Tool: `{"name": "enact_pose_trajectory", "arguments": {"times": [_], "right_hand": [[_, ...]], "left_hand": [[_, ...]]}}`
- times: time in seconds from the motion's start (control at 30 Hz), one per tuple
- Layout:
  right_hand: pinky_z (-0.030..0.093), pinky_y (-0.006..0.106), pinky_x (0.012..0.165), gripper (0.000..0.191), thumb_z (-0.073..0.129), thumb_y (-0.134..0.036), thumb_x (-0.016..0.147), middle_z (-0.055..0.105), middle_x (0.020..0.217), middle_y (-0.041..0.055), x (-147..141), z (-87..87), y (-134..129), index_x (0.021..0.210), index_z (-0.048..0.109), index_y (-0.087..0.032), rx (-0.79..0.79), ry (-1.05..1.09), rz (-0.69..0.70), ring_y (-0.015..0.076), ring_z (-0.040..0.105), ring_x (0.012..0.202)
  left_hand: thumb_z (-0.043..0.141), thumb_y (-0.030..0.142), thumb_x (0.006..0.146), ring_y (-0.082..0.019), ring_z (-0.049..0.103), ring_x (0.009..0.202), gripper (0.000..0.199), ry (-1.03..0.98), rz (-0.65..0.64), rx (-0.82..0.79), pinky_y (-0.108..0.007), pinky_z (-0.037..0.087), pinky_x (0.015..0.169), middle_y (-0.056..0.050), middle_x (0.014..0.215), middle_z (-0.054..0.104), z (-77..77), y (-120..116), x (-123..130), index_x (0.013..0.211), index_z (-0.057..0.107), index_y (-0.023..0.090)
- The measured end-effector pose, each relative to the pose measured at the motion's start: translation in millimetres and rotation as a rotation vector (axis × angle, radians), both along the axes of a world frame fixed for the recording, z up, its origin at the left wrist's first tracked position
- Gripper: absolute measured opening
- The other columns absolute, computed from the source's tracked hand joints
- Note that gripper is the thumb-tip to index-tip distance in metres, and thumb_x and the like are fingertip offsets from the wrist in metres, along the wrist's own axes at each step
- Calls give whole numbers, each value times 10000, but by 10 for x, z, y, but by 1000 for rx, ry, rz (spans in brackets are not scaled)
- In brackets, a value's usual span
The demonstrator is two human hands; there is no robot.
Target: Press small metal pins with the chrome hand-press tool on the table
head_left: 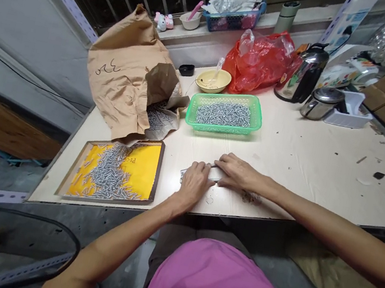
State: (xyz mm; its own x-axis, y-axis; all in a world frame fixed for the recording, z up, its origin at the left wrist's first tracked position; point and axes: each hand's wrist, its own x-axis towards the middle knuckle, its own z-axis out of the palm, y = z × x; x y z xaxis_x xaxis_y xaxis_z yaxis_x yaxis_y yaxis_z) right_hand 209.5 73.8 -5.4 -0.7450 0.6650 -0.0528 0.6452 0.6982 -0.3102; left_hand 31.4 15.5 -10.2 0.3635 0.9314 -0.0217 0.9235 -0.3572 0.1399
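My left hand (pixel 193 184) and my right hand (pixel 238 173) are close together near the table's front edge. Both have their fingers closed on a small flat metal piece (pixel 215 173), the left at its left part and the right at its right end. Fingers cover much of its shape. To the left lies a shallow tray (pixel 158 172) with a yellow lining and a heap of small metal pins (pixel 109 171). Beyond my hands stands a green plastic basket (pixel 222 130) holding many similar pins (pixel 223 114).
An open brown paper bag (pixel 122 77) with pins at its mouth stands at the back left. Behind the basket are a yellow bowl (pixel 213 81) and a red plastic bag (pixel 257 63). A kettle (pixel 301 74) and a metal pot (pixel 320 104) stand at the back right.
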Motion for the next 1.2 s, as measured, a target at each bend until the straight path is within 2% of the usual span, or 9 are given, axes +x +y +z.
{"name": "enact_pose_trajectory", "arguments": {"times": [0.13,0.23,0.43,0.63,0.8,0.87,1.0,1.07,1.2], "right_hand": [[397,313,783,297,495,-375,913,603,991,109,80,-66,162,1056,636,-156,-73,30,26,227,536,943],[360,318,755,201,522,-287,896,617,978,104,19,-146,258,988,651,-163,40,-31,-47,239,521,953],[275,345,743,152,539,-266,888,643,959,95,-258,-68,425,905,653,-167,197,-150,-74,244,496,937],[258,324,680,98,574,-257,872,608,965,57,-738,144,-44,873,671,-241,182,-43,466,218,452,916],[276,330,691,94,605,-197,824,574,847,63,-955,-30,-270,736,630,-179,241,24,720,206,437,871],[291,324,694,73,598,-188,818,571,830,66,-1013,-134,-272,751,613,-165,249,91,738,195,448,848],[350,301,693,134,469,-164,891,589,792,46,-1047,-142,-195,821,583,-167,226,362,526,162,490,762],[394,294,704,140,444,-175,901,605,800,44,-975,11,-50,856,577,-172,244,528,349,158,520,754],[454,349,742,161,448,-239,899,626,834,81,-629,490,438,874,592,-169,502,558,0,214,566,812]], "left_hand": [[534,229,887,-281,432,1272,367,-146,-48,106,-423,392,1041,-162,1338,505,-179,-341,108,1233,496,114],[532,281,895,-285,392,1324,405,-257,-84,114,-451,364,1079,-152,1367,495,-275,-528,200,1265,473,128],[480,308,922,-271,409,1319,369,-375,-91,86,-507,309,1111,-129,1322,539,-331,-606,245,1259,475,158],[522,337,897,-286,543,1156,371,-414,-136,130,-454,456,973,-159,1169,610,-349,-718,221,1190,526,109],[498,228,908,-172,598,944,178,-430,-320,216,-294,489,853,-67,968,659,-111,-1050,-109,1021,605,141],[493,178,901,-160,583,899,147,-395,-168,294,-293,476,824,-61,916,655,21,-1094,-423,972,620,153],[449,191,926,-191,533,854,202,-144,408,387,-330,444,781,-73,898,638,215,-935,-1256,975,643,163],[465,218,920,-211,518,873,207,-9,573,336,-330,433,774,-77,894,632,247,-802,-1626,936,663,158],[521,244,886,-228,511,927,183,171,643,147,-324,421,794,-79,896,632,218,-613,-2006,871,684,161]]}}
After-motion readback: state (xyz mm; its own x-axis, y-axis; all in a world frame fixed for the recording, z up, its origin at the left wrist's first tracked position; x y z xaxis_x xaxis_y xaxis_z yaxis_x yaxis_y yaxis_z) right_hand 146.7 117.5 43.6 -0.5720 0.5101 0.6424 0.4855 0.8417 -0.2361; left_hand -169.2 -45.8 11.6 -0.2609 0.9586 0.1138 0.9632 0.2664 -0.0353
